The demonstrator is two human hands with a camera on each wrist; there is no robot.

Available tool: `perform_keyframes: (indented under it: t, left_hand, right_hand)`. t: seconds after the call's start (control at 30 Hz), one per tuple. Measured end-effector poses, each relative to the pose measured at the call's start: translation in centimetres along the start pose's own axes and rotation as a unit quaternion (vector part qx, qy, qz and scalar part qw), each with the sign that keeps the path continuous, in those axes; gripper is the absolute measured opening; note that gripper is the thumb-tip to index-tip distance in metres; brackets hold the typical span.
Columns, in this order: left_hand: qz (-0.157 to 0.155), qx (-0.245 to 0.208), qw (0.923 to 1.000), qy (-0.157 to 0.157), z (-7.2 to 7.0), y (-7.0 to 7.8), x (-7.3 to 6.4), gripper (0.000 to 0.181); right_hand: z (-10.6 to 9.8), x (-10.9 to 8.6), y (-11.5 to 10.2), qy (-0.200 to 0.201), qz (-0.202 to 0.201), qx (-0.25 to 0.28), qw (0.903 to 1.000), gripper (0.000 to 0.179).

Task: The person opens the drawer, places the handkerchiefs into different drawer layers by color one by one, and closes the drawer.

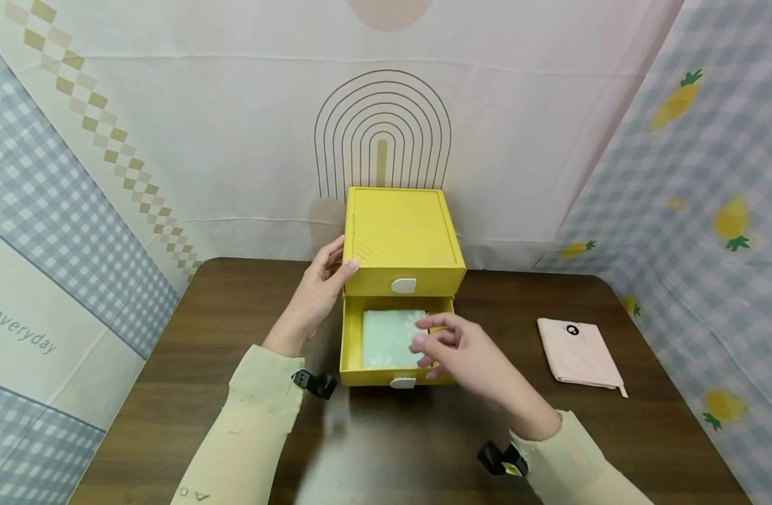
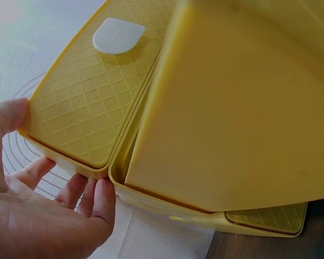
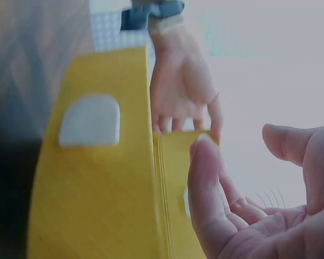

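Observation:
A yellow two-tier drawer box (image 1: 403,228) stands on the table, its lower drawer (image 1: 351,344) pulled out. Inside that drawer lies a folded mint-green cloth (image 1: 389,337) with white flower prints. My left hand (image 1: 316,294) holds the upper tier's left side, thumb at the front corner and fingertips along the side wall (image 2: 65,159). Over the drawer's right part hovers my right hand (image 1: 464,351), its fingers loosely bent with nothing between them. In the right wrist view, the thumb and fingers stand apart in front of the white drawer pull (image 3: 92,120).
A folded pink cloth (image 1: 578,354) with a round black mark and a small loop lies on the right of the brown wooden table (image 1: 234,294). A printed fabric backdrop (image 1: 234,140) rises behind the box, with checked fabric along both sides.

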State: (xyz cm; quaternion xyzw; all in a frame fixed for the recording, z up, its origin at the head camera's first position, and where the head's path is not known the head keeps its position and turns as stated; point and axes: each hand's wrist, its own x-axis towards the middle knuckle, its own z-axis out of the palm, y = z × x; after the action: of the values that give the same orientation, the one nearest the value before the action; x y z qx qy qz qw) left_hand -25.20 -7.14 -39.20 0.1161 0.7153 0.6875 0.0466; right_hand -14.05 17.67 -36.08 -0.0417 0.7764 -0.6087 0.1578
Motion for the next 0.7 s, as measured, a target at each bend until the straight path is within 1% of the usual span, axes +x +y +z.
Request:
perform_keyframes:
  t: [0.17,0.33,0.43,0.57,0.7]
  left_hand:
    - [-0.004,0.004,1.0,-0.003,0.0,-0.1,0.1,0.063]
    - [-0.007,0.003,1.0,-0.005,0.0,0.1,0.0,0.061]
    - [-0.01,0.003,0.9999,-0.006,0.0,0.2,0.0,0.062]
    - [-0.011,0.001,0.9999,-0.005,0.0,0.2,-0.1,0.062]
    - [-0.008,0.003,1.0,-0.004,0.0,0.1,-0.1,0.061]
  right_hand:
    - [0.9,-0.9,0.8,-0.06,0.014,0.026,0.9977,0.048]
    - [1.6,-1.6,2.2,-0.105,0.033,0.044,0.993,0.046]
    - [2.1,-1.9,3.3,-0.118,0.045,0.047,0.9909,0.042]
    - [2.7,-2.0,4.7,-0.122,0.064,0.055,0.9888,0.039]
    - [3.0,-1.7,5.9,-0.118,0.084,0.062,0.9875,0.046]
